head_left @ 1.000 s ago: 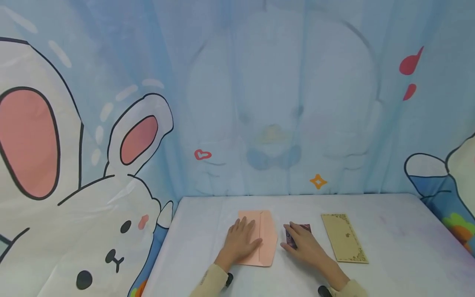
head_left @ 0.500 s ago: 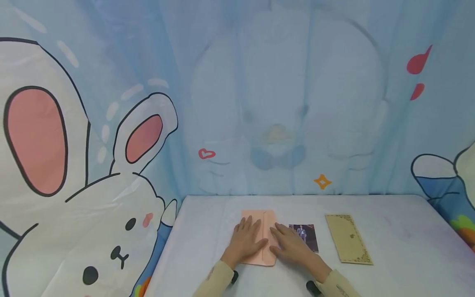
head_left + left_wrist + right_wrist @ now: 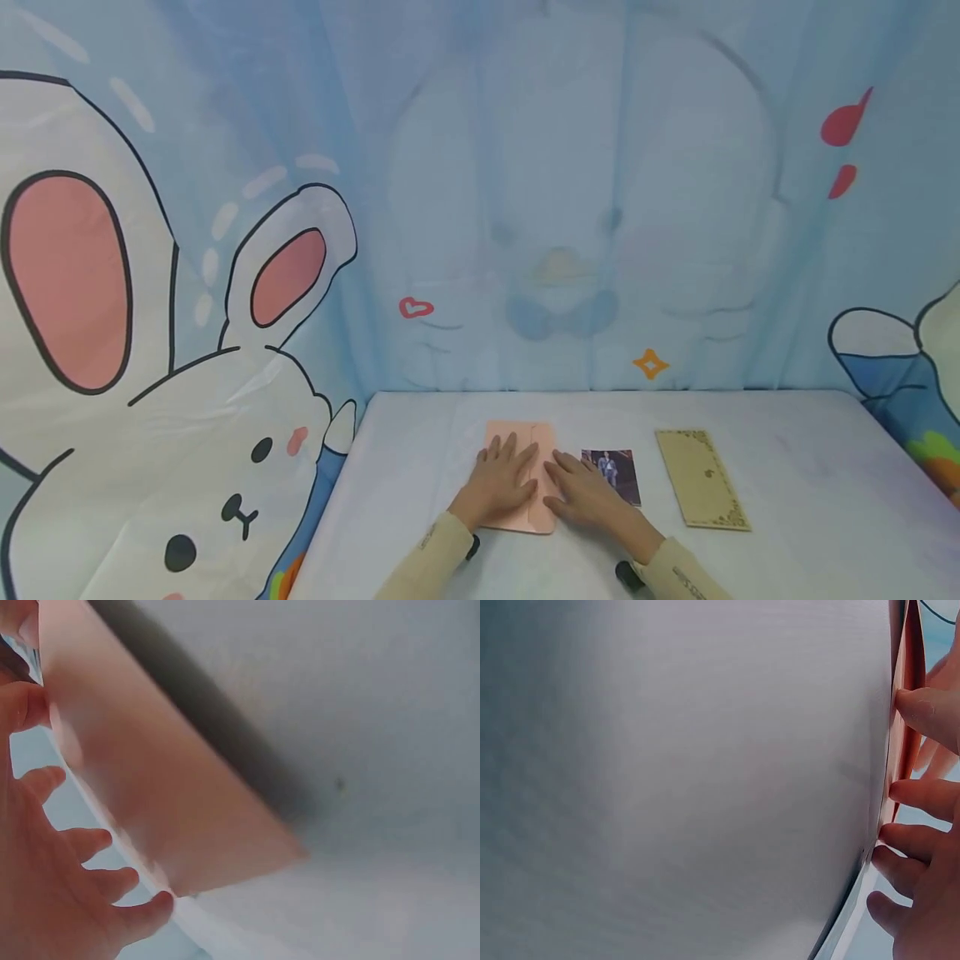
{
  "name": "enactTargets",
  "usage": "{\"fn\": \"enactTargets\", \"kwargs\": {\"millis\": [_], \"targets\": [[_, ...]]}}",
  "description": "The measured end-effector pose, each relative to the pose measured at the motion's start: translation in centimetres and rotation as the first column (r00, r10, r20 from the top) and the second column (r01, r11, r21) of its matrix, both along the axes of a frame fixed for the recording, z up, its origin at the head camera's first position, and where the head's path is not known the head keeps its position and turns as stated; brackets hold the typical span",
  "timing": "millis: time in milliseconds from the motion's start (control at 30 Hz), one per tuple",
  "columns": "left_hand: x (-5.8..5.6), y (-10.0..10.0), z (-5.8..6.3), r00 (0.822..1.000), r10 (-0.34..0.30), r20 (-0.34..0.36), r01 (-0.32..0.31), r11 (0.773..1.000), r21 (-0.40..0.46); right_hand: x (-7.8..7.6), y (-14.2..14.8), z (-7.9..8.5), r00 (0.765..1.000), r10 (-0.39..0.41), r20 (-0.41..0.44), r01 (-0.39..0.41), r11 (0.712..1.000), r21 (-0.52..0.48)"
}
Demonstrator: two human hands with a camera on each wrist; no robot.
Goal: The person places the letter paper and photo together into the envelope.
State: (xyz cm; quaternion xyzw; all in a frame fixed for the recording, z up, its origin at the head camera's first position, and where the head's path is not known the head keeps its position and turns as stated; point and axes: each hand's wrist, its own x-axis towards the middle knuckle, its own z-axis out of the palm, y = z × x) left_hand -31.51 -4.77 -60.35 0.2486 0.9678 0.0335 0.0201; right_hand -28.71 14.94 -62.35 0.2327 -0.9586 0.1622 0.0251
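A pale pink envelope (image 3: 544, 437) lies on the white table, a fold line running down its length. My left hand (image 3: 498, 485) rests on it with fingers spread, covering much of its left part. At the envelope's right side is my right hand (image 3: 587, 497), fingers extended and fingertips right at the edge. Its wrist view shows the thumb and fingers of that hand (image 3: 930, 840) along the envelope's side, which gapes there. Partly behind the right hand lies a small dark photo (image 3: 619, 475) with a standing figure. The left wrist view shows one envelope corner (image 3: 225, 817) casting a shadow.
A gold card or envelope (image 3: 701, 479) with an ornate corner pattern lies to the right of the photo. Behind the table (image 3: 795, 467) hangs a blue curtain (image 3: 465, 208) with cartoon animals. Dark wrist devices (image 3: 628, 577) sit at the sleeves.
My right hand has moved left, off the photo and onto the envelope's right side, so the photo's picture shows. The left hand stays on the envelope.
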Motion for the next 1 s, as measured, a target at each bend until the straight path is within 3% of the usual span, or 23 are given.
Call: {"fn": "enactTargets", "kwargs": {"millis": [300,533,700,1000], "targets": [[-0.4,0.2,-0.2,0.99,0.035,0.134,-0.039,0.999,0.031,0.1,-0.1,0.0,0.998,-0.01,0.066,0.012,1.0,-0.028],[-1.0,0.1,0.0,0.985,0.066,0.157,-0.069,0.998,0.012,-0.1,0.0,-0.4,0.998,-0.032,0.045,0.033,0.999,-0.024],[-1.5,-0.3,0.6,0.984,0.037,0.177,-0.041,0.999,0.015,-0.1,0.2,-0.2,0.999,-0.012,0.038,0.014,0.998,-0.057],[-2.8,-1.8,2.0,0.969,-0.088,0.229,0.105,0.993,-0.062,-0.2,0.3,-0.3,0.999,0.002,0.034,0.001,0.997,-0.072]]}}
